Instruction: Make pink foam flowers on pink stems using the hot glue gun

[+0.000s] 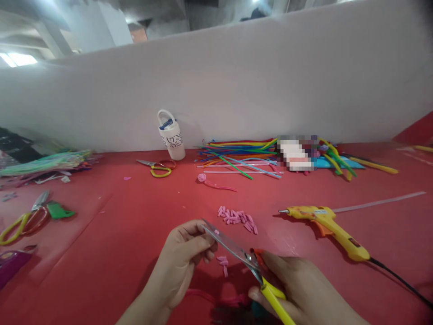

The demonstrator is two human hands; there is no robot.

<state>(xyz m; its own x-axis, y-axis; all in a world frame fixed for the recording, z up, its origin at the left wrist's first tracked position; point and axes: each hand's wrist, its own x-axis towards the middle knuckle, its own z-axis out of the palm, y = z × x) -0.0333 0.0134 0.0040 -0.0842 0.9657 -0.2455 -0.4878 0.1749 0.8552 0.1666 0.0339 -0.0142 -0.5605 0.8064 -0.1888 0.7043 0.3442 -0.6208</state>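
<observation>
My right hand (297,284) grips scissors (237,250) with yellow and red handles, their blades pointing up and left. Close by the blade tips, my left hand (189,250) is closed in a pinch; what its fingers hold is too small to make out. A tiny pink bit (217,232) shows against the blade. Beyond the scissors lies a loose pile of short pink pieces (237,217). A few more pink pieces (223,262) rest between my hands. Under my wrists, a long pink strip (203,294) is partly hidden.
A yellow glue gun (328,225) lies at right, with a glue stick in its back. Behind are a pink flower-like piece (202,178), more scissors (158,168), a white cup (173,140) and colourful craft stems (233,153). Another pair of scissors (29,221) lies left.
</observation>
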